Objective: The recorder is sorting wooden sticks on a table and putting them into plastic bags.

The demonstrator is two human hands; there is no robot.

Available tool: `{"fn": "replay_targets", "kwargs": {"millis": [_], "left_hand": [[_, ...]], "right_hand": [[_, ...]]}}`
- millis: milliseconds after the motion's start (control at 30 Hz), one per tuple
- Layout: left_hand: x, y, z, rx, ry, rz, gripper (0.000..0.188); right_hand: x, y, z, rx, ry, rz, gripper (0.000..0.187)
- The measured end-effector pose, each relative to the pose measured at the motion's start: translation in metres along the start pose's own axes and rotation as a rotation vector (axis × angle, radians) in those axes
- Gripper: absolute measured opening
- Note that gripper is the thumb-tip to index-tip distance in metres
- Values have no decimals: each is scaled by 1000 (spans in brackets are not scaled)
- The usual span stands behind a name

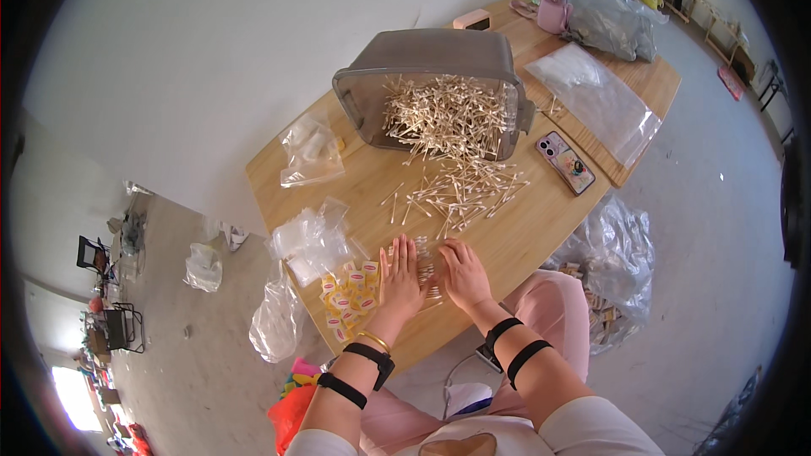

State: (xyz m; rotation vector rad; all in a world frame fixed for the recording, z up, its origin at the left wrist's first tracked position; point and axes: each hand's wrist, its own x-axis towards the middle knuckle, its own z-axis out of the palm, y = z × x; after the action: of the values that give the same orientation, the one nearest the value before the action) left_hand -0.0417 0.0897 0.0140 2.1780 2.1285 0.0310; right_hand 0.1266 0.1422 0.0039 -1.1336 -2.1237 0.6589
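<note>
A row of cotton swabs (431,268) lies on the wooden table (372,211) near its front edge, between my two hands. My left hand (404,277) rests flat along the row's left side, fingers stretched out and close together. On the other side, my right hand (464,274) bends its fingers down beside the swabs, fingertips near the tabletop; its thumb is partly hidden. Beyond them, loose cotton swabs (465,190) spill from a grey plastic bin (422,49) tipped on its side. Small yellow-and-white packets (348,295) are heaped just left of my left hand.
Clear plastic bags (311,241) lie at the table's left, another small bag (312,150) behind. To the right are a phone (565,163) and a large clear bag (596,101). A pink cup (553,10) and grey bag (604,17) stand far right. A filled bag (612,262) sits below.
</note>
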Motion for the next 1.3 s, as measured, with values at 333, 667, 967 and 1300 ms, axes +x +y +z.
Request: {"fn": "replay_targets", "kwargs": {"millis": [333,667,967,1300], "left_hand": [[13,-6,1,95,14,-33,92],[-1,2,3,-26,80,38,93],[-14,8,6,-49,80,93,93],[-16,0,-8,-189,22,-5,94]], "right_hand": [[1,-8,-3,-8,27,3,31],[2,-9,-3,16,31,-4,34],[-1,0,2,14,50,9,33],[1,-6,-2,37,61,-5,28]]}}
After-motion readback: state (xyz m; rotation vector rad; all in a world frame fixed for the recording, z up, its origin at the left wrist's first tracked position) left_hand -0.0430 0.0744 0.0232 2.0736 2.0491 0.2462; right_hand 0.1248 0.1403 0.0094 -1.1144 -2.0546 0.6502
